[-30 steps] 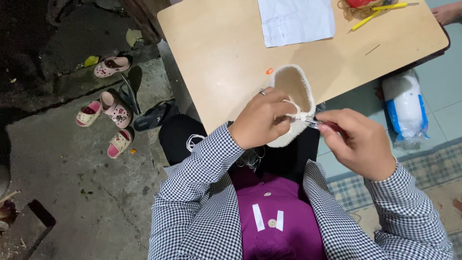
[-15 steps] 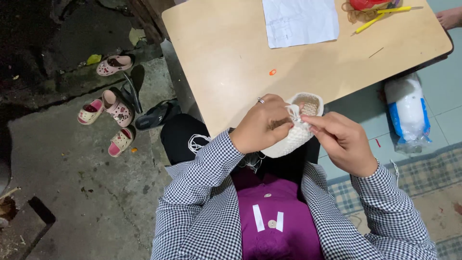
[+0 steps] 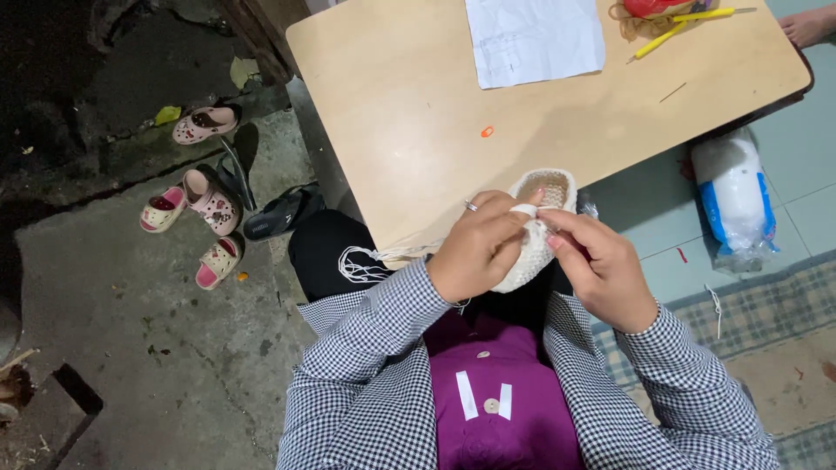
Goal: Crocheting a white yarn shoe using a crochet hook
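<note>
Seen from the head camera, a person in a checked shirt works a small cream crocheted bootie (image 3: 538,228) at the near edge of a pale wooden table (image 3: 409,113). The left hand (image 3: 477,248) is closed around the bootie's side, a ring on one finger, while the right hand (image 3: 596,265) pinches at its rim with thumb and forefinger together; whether a needle or hook sits in that pinch cannot be told. Loose white yarn (image 3: 361,261) trails off to the left over a dark lap. Judging by the grip, the stitch wants a steady hold from the left hand and short, even pulls, with the trailing strand kept free of the table edge. Far across the table lie a white paper sheet (image 3: 533,39), a yellow pencil-like stick (image 3: 679,26) and a tiny orange ring (image 3: 487,131). On the floor, small pink sandals (image 3: 196,204) sit at left and a white-and-blue plastic bag (image 3: 733,198) at right, both well apart from the work
</note>
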